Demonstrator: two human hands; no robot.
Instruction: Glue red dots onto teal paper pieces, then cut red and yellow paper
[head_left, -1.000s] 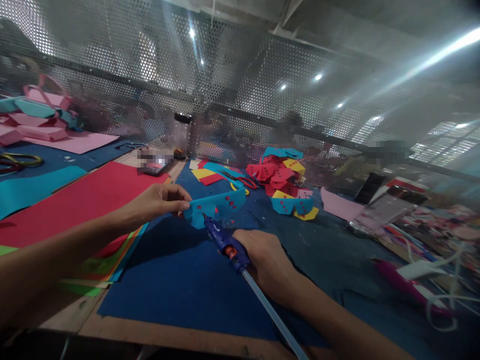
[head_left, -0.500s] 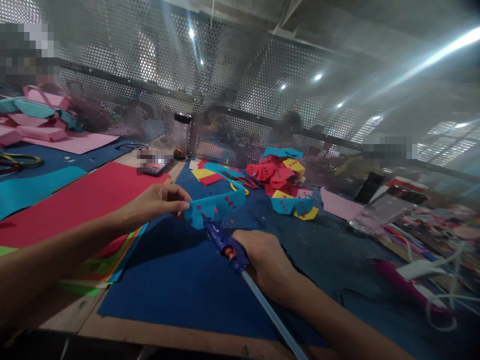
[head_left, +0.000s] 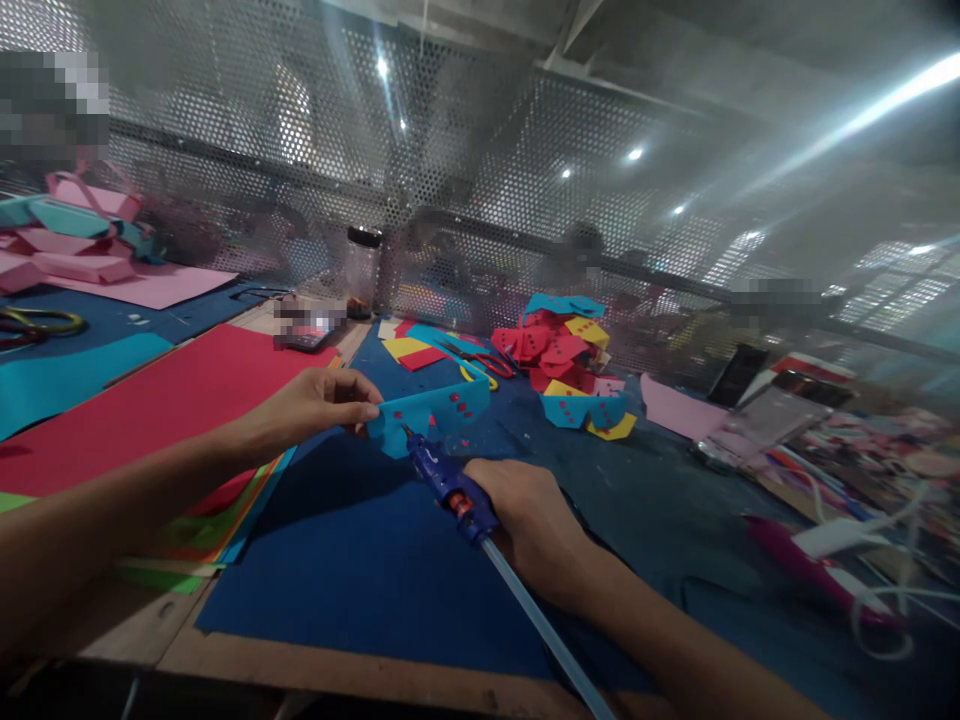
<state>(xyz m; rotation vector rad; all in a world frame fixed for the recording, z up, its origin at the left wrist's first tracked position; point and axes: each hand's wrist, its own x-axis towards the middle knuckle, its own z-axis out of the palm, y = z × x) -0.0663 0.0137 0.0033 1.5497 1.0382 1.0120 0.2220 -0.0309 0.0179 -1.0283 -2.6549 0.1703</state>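
Observation:
Between thumb and fingers, my left hand [head_left: 334, 400] pinches the left end of blue paper glasses [head_left: 435, 402] dotted with small red pieces. My right hand [head_left: 529, 520] is wrapped round a blue glue gun [head_left: 442, 480], a long clear glue stick [head_left: 544, 625] running out of its back end. The gun's nozzle points at the lower left part of the glasses, very close to the paper; whether it touches I cannot tell. Small red bits lie on the blue table surface [head_left: 360, 590] just behind the glasses.
Beyond my hands are scissors [head_left: 480, 362] and a pile of red, yellow and blue paper glasses [head_left: 551, 345]. Coloured sheets [head_left: 187, 400] lie under my left arm. A jar [head_left: 363, 272] and a phone [head_left: 311, 325] stand farther back. Cluttered scraps and a magenta tool [head_left: 810, 560] are at right.
Both hands, the glasses and the glue gun keep nearly the same place. On the left part of the glasses, the small red mark by my fingertips looks slightly different.

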